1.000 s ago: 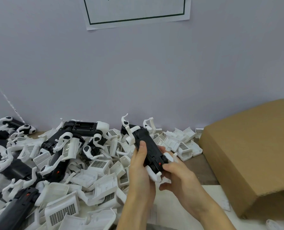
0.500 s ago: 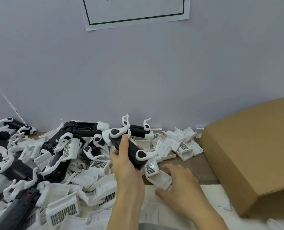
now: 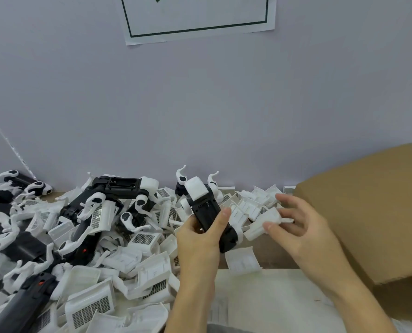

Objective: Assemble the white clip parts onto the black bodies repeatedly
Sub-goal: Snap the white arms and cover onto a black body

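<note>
White plastic is what the right hand (image 3: 303, 227) is pinching in the head view: one white clip part (image 3: 264, 221) taken between thumb and fingertips, the other fingers spreading loosely. The left hand (image 3: 200, 239) is gripping a black body (image 3: 208, 212), fingers wrapping its lower half. That body is lying with its long axis running away from the person, white-capped end toward the wall, above the bench's middle. The clip is sitting just beside it on its right, apart from it; joining them appears to require a short leftward travel.
</note>
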